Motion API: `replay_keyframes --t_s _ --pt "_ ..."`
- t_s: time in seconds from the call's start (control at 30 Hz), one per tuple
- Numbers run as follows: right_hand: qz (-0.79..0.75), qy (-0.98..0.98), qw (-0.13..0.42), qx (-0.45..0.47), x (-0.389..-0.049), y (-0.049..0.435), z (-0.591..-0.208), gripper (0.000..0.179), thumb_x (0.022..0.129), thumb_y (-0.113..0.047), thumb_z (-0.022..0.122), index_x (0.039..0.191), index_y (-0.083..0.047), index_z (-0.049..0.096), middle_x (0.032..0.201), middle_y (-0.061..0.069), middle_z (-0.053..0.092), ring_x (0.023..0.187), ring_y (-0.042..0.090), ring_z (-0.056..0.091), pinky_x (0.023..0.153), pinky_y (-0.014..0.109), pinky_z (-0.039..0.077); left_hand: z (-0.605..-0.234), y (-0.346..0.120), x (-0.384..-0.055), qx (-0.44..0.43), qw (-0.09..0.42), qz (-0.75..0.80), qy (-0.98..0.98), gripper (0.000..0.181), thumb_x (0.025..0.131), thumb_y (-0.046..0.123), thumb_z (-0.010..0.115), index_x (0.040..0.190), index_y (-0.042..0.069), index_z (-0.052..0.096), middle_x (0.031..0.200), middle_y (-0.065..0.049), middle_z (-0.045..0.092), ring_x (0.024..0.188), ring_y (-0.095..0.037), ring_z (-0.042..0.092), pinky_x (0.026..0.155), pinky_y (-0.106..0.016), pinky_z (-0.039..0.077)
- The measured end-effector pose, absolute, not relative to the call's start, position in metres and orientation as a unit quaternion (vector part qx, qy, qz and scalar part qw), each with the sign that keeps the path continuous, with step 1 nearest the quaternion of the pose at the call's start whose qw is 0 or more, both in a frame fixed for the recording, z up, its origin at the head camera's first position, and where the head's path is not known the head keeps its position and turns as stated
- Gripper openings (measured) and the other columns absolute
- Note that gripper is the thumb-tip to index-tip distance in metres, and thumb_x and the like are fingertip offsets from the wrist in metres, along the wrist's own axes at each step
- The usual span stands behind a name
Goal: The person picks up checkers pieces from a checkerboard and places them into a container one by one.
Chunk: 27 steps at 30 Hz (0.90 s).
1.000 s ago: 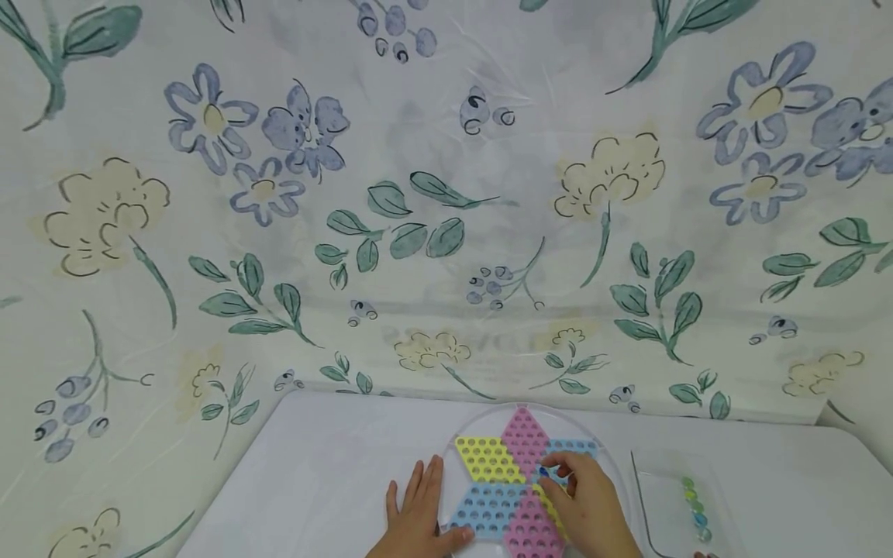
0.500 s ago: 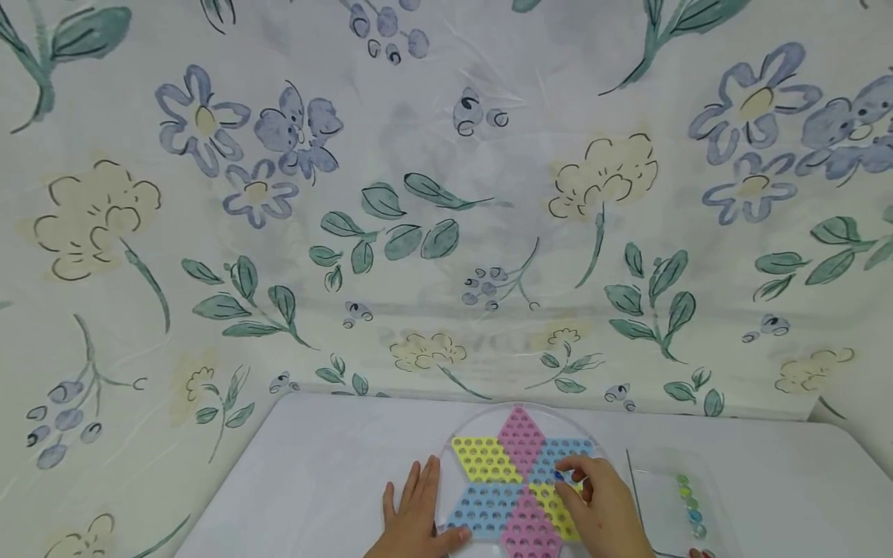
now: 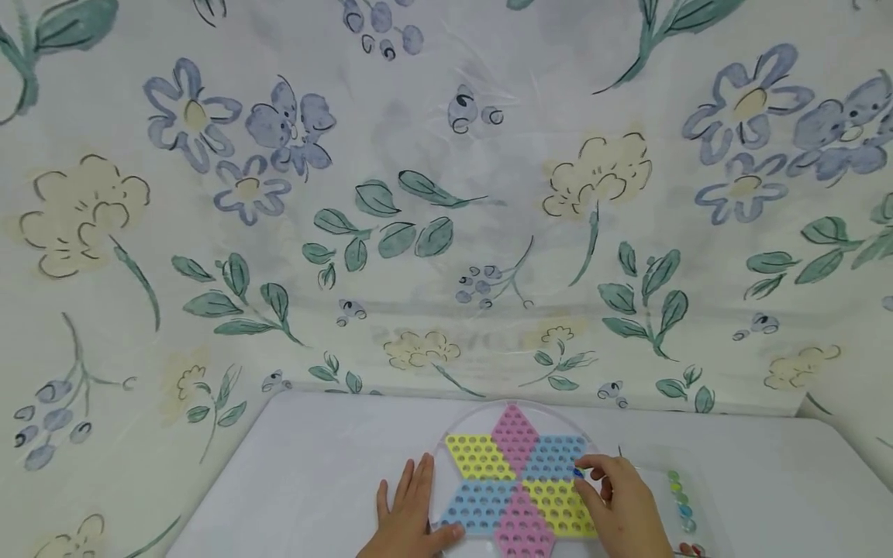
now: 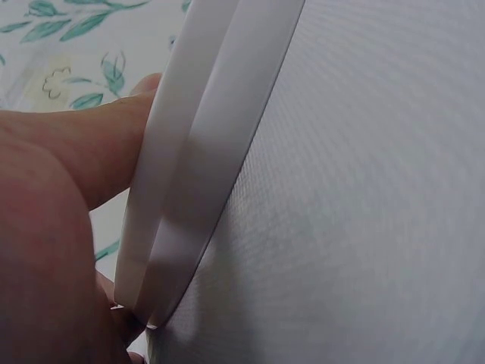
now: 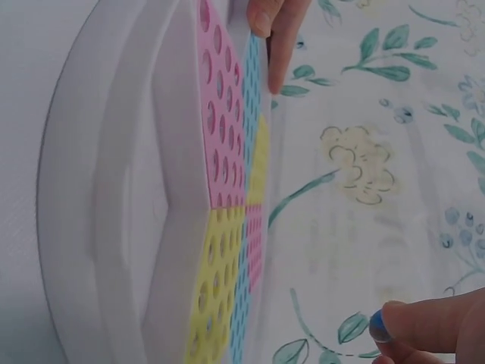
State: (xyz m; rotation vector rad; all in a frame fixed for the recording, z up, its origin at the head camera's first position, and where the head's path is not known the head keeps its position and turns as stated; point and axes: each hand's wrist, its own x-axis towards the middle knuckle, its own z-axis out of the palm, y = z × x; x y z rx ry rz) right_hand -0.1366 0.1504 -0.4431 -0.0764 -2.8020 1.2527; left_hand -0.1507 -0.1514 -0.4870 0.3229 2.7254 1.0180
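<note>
A round Chinese checkers board (image 3: 481, 504) with a pink, yellow and blue star of holes lies on the white table. At its left rim is my left hand (image 3: 405, 511), fingers straight and spread, thumb over the edge; the left wrist view shows the thumb against the pale rim (image 4: 189, 152). My right hand (image 3: 624, 504) pinches a blue marble (image 3: 578, 472) between thumb and index finger over the board's right side, near where the blue and yellow sections meet. In the right wrist view the blue marble (image 5: 380, 326) is held apart from the board's surface.
To the right of the board stands a clear tray (image 3: 698, 465) with a row of green, yellow and blue marbles (image 3: 677, 488) and some red ones at the front, partly behind my right hand. A floral cloth (image 3: 418, 256) hangs behind the table (image 3: 300, 465).
My right hand has moved rightward with the blue marble, from near the star's middle to the board's right side. The left hand stays at the rim. The head view has shifted slightly.
</note>
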Motion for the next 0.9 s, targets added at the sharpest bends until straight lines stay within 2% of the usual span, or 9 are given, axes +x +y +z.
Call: replay_keyframes --t_s 0.9 --pt "0.359 -0.929 0.061 -0.063 -0.127 0.187 -0.452 0.024 0.096 -0.010 0.066 0.118 0.000 0.066 0.095 0.006 0.055 0.073 0.016 0.043 0.059 0.024 0.037 -0.485 -0.152 -0.153 0.099 0.124 0.330 0.931 0.113 0.087 0.063 0.066 0.156 -0.010 0.014 0.163 -0.028 0.014 0.149 -0.051 0.004 0.107 -0.075 -0.012"
